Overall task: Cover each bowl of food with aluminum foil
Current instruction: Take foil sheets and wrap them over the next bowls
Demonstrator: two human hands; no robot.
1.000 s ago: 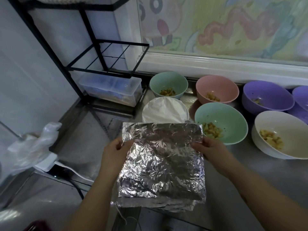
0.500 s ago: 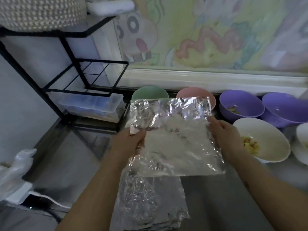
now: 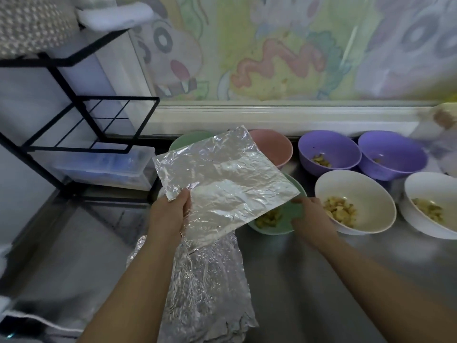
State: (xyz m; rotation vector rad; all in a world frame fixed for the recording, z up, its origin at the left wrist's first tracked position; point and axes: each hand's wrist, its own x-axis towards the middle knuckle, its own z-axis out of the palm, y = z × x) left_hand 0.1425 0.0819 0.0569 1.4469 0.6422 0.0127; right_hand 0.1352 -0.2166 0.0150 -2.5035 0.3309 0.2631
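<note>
My left hand (image 3: 168, 214) pinches the near left corner of a crinkled foil sheet (image 3: 222, 184), held tilted above the counter. The sheet hides part of a green bowl (image 3: 289, 214) with food chunks. My right hand (image 3: 311, 216) is off the foil and at that bowl's right rim, thumb over the edge and fingers against the outer wall. A stack of more foil sheets (image 3: 205, 293) lies on the steel counter under my left forearm. Behind the sheet show a pink bowl (image 3: 274, 147) and another green bowl (image 3: 185, 142).
Two purple bowls (image 3: 329, 149) (image 3: 393, 154) and two white bowls (image 3: 366, 194) (image 3: 435, 199), all with food, line the right side. A black wire rack (image 3: 81, 115) with a clear plastic container (image 3: 103, 167) under it stands at the left. A window ledge runs behind the bowls.
My right hand let go of the foil sheet and dropped to the green bowl's rim. The sheet now hangs from my left hand alone, turned and tilted to the right.
</note>
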